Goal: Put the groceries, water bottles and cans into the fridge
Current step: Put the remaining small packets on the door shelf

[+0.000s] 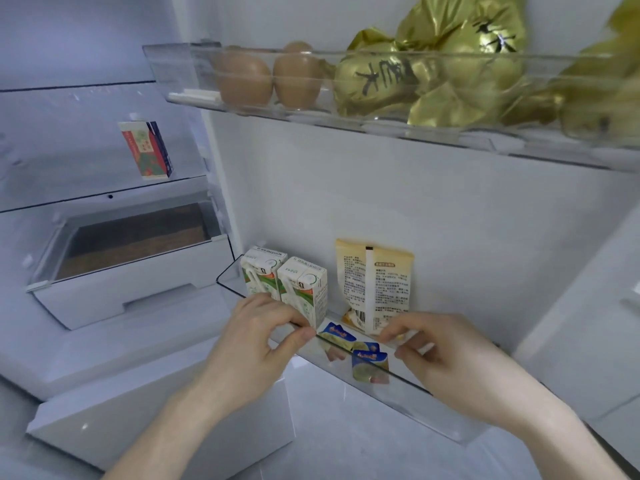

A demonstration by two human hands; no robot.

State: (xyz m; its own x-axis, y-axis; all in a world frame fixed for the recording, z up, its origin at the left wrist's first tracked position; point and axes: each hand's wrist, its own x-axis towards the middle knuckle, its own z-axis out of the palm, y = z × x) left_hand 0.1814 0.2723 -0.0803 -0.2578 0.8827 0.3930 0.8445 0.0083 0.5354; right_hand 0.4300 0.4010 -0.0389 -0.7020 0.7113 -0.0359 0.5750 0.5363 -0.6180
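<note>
Left fingers (294, 332) curled, tips at the clear front rim of the lower door bin (408, 379), touching the base of the nearer milk carton (304, 289); whether they actually pinch the carton or the rim, can't tell. Left hand (258, 337) palm-down, bare forearm coming up from bottom left.

Right fingers (394, 332) bent, thumb and forefinger tips close together at the bottom edge of the yellow pouch (375, 285); the grip itself is hidden, can't tell if it holds it. Right hand (446, 355) knuckles up, forearm from bottom right.

Between the hands, small blue-topped foil packets (369, 365) lie flat in the bin. Two boxy white-green cartons stand upright side by side, touching, left end of bin. Pouch is flat, printed, leaning on the door wall.

Upper door bin (173, 64), clear plastic: brown eggs (242, 77) in a row, crinkled gold foil bags (450, 71) beside them.

Inside fridge, left: a red-blue carton (147, 148) upright on a shelf, white drawer (138, 271) below.
</note>
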